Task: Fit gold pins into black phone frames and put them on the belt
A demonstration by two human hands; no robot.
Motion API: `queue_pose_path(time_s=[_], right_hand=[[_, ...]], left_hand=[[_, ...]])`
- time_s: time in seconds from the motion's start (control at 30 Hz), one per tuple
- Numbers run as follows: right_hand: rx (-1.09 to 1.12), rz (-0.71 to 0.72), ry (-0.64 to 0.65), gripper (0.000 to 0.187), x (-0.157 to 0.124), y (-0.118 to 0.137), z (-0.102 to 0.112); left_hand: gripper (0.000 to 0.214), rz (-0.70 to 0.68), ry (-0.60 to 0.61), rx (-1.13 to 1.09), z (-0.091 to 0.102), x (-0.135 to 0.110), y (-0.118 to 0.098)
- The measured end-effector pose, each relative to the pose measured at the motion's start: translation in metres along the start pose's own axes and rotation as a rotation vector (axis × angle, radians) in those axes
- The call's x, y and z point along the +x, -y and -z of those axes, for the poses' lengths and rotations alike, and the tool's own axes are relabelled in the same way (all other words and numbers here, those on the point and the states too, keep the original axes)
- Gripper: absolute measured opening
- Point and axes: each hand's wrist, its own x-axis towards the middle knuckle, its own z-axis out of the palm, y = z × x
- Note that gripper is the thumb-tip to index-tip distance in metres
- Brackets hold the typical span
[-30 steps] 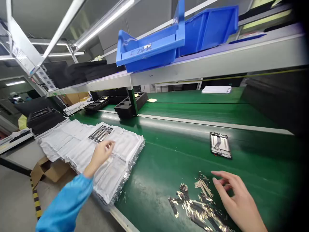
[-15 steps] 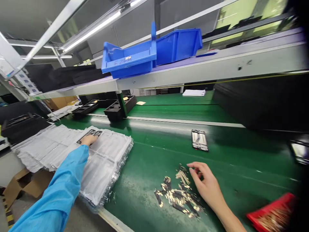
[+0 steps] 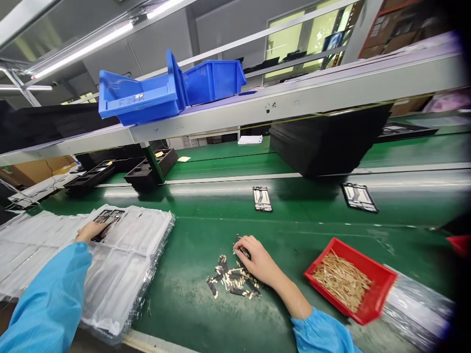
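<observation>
My left hand (image 3: 88, 231) is at a black phone frame (image 3: 110, 219) lying in the white padded tray (image 3: 136, 230) on the left. Its fingers close over the frame's near-left edge. On the green bench, my right hand (image 3: 259, 262) bends over a loose pile of small black strips with pale gold ends (image 3: 235, 280). Thumb and fingertips come together at the pile's far edge; whatever is between them is too small to name. Two phone frames with pale insides lie farther back, one in the middle (image 3: 262, 199) and another to the right (image 3: 359, 197).
A red bin (image 3: 382, 284) of thin gold-coloured pieces stands right of my right arm, beside clear plastic bags (image 3: 415, 304). Blue bins (image 3: 147, 100) sit on the overhead shelf (image 3: 228, 115). Below the shelf are a large black block (image 3: 327, 142) and black trays (image 3: 142, 174).
My view has swung right, bringing the whole red bin and the second phone frame into sight. My right hand has moved onto the pile; my left stays at the tray's frame.
</observation>
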Motion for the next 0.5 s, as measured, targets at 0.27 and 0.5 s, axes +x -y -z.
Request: queue_pose_path(time_s=[0.27,0.5], right_hand=[[-0.105,0.004,0.228,0.017,-0.003,0.008,0.014],[-0.179,-0.061,0.353,0.015,-0.007,0.003,0.024]], left_hand=[[0.03,0.03,-0.411,-0.418,0.026,-0.051,-0.023],[0.027,-0.755,-0.063,-0.682,-0.003,-0.241,-0.074]])
